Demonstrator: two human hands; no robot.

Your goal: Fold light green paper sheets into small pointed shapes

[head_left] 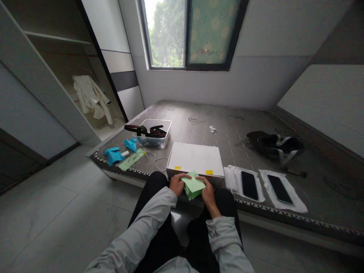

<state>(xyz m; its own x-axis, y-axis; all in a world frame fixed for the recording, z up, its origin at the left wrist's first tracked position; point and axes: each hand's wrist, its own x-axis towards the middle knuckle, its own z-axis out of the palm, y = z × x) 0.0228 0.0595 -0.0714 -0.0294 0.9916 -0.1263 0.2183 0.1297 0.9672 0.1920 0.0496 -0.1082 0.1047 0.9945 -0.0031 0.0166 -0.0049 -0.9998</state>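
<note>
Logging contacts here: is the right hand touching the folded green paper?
Touching: the head view shows the right hand holding the folded green paper by one side.

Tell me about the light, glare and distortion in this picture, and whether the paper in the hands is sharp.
Head view: the window's left pane washes out to white at upper left; head view: the wardrobe is dim inside and its edges slant, as with wide-angle distortion; head view: the mattress carries a pale sheen; head view: the folded green paper is clear in outline, fine creases soft.
</note>
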